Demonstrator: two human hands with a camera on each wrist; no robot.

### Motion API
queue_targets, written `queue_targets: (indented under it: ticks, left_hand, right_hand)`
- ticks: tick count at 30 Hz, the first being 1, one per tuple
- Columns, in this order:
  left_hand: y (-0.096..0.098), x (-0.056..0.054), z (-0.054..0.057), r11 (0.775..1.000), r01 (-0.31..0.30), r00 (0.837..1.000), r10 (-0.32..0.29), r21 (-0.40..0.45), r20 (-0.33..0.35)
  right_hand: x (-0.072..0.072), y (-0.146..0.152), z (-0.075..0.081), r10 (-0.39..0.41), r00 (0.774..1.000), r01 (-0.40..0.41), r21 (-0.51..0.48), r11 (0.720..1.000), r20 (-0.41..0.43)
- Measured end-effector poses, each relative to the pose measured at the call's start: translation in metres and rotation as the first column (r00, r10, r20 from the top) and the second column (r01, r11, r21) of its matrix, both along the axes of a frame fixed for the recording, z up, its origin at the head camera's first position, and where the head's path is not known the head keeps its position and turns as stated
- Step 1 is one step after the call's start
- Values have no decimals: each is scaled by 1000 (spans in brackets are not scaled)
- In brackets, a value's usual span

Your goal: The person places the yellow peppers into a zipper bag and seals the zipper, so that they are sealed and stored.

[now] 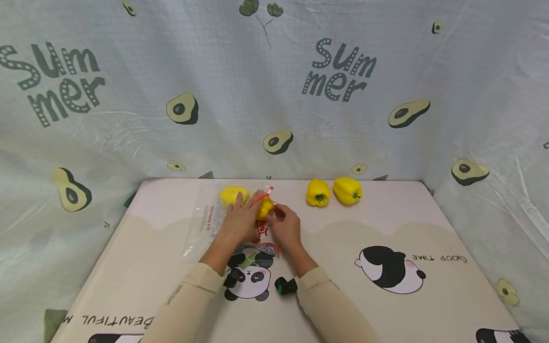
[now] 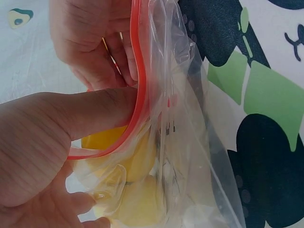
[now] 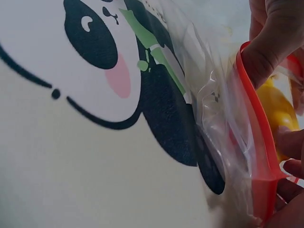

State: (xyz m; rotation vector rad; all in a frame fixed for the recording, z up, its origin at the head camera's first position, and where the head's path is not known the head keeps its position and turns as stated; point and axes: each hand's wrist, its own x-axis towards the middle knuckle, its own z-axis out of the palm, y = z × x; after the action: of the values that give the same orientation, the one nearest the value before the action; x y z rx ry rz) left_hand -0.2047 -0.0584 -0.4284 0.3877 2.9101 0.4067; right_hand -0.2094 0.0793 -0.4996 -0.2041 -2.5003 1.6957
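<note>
A clear zip bag (image 1: 197,228) with a red zip edge lies on the table, its mouth held apart. My left hand (image 1: 240,223) grips the bag's rim, the thumb (image 2: 104,109) inside the mouth and the other fingers outside. Through the plastic a yellow bell pepper (image 1: 231,194) shows beyond that hand. At the mouth, between my hands, is another yellow bell pepper (image 1: 266,208). My right hand (image 1: 288,228) holds this pepper from the right, its thumb against the yellow skin (image 3: 278,111); its other fingers are partly hidden beside the red edge.
Two yellow bell peppers, one (image 1: 318,193) upright and one (image 1: 348,190) tilted, sit near the table's back edge, right of the bag. A printed cloth wall (image 1: 231,62) rises behind the table. Panda prints (image 1: 390,269) mark the table cover (image 1: 343,305).
</note>
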Motion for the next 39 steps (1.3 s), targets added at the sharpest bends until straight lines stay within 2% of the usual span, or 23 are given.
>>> queue_targets:
  ticks: [7,13,19,27,39]
  left_hand:
    - [0,2,0,1000,2,1000,-2,7,-21]
    - [0,3,-1,1000,-1,1000,1,25,-13]
    - [1,3,-2,1000,3,1000,-2,19,-14]
    - [0,2,-4,1000,5,1000,-4,19,-17]
    - [-2,2,-3,1000,-7,1000,7,21,-4]
  right_hand:
    - [-4,-4,3,-1,999,-4,101,995,48]
    - [-2,-5,5,-28,999,23,118,993,42]
    - [-1,-7,8,-4,997,-6,119,993,79]
    - [-6,-6,15,23,995,-47,240,970,101]
    - [-10,-9,16,17,995,-39,238,970,96]
